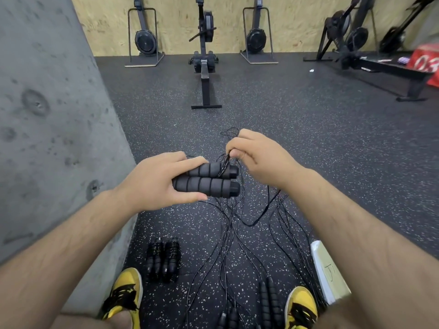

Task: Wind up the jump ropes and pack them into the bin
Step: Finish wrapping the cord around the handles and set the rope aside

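A: Gripping two foam handles side by side, left hand closed round them; right hand pinching thin cords just past the handle ends.

B: Hidden bits?

A: Left fingertips behind handles. Loose cords trail to floor, tangled, untraceable. One wound rope by left shoe. Bin partly behind right forearm.

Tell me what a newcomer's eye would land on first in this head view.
First, mid-frame, the left hand gripping a pair of black foam handles side by side while the right hand pinches thin black cord just above them. Next, the loose cords spilling across the speckled floor between two yellow shoes, with an already wound rope lying by the left shoe.
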Available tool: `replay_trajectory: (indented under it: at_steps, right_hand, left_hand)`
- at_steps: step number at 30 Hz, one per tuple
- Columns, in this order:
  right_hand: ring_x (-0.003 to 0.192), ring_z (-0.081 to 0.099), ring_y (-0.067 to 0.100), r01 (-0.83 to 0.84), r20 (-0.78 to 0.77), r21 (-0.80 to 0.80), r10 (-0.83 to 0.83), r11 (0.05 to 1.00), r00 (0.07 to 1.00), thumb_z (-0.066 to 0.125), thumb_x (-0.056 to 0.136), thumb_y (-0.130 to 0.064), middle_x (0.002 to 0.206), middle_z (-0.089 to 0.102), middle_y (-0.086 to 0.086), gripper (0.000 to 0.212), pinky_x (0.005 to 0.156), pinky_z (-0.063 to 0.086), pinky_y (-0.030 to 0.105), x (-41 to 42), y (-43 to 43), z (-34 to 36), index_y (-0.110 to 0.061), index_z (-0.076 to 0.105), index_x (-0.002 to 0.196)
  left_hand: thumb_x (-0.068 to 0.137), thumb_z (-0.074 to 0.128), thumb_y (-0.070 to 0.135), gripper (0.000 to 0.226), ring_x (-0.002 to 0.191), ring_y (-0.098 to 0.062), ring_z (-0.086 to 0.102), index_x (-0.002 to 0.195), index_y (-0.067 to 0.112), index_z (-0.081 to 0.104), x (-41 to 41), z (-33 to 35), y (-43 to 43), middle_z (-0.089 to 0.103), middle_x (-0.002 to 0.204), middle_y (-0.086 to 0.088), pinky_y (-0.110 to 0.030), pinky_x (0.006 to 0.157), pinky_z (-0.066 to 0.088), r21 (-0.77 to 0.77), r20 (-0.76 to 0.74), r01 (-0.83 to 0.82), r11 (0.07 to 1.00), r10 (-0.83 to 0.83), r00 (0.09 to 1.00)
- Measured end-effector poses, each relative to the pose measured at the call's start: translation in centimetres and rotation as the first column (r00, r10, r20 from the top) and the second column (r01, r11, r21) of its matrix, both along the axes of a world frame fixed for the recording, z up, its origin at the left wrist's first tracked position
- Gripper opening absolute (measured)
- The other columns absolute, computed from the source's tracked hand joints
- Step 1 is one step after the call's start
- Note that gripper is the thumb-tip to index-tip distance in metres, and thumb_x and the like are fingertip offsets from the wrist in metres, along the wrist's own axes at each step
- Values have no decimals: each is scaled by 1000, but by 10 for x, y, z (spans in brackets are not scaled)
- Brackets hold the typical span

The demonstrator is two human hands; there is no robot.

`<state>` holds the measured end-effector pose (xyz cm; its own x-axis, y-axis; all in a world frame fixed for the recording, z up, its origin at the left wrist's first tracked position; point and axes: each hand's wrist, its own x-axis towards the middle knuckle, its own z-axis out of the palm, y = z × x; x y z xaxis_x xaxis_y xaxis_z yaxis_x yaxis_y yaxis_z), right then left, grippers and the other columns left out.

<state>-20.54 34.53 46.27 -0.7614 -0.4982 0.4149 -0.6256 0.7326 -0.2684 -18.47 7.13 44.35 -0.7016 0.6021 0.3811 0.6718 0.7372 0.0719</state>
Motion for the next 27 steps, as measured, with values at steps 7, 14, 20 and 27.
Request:
replay_trajectory:
  at_steps: [7, 14, 20, 27]
  right_hand:
    - [62, 48, -6, 101, 370, -385, 53, 917, 927, 45, 96, 0, 73, 60, -22, 37, 61, 40, 24, 17, -22, -14, -35, 55, 86]
    - [47, 52, 15, 272, 668, -363, 45, 891, 743, 33, 99, 1, 60, 52, -4, 36, 49, 49, 24, 23, -51, -29, -17, 49, 72]
    - [63, 40, 16, 315, 674, -388, 35, 866, 737, 37, 95, 3, 69, 49, 7, 27, 64, 39, 32, 22, -46, -22, -13, 51, 78]
    - [57, 43, 7, 322, 689, -251, -65, 913, 722, 41, 104, -15, 70, 49, -5, 32, 49, 37, 15, 29, -54, -27, -22, 49, 73]
  left_hand:
    - [79, 46, 87, 74, 89, -16, 58, 139, 43, 52, 8, 4, 11, 53, 91, 12, -35, 72, 51, 118, -116, -108, 987, 121, 986]
    - [80, 41, 90, 77, 87, -17, 53, 140, 42, 50, 3, 3, 18, 49, 90, 10, -39, 74, 51, 180, -83, -106, 978, 122, 989]
    - [82, 54, 80, 72, 83, -16, 54, 141, 39, 50, 0, 5, 21, 53, 87, 7, -41, 76, 50, 229, -32, 0, 973, 8, 999]
    - [79, 51, 84, 78, 88, -19, 51, 144, 39, 52, -6, -7, 15, 52, 97, 5, -38, 68, 52, 147, -166, -197, 969, 220, 961]
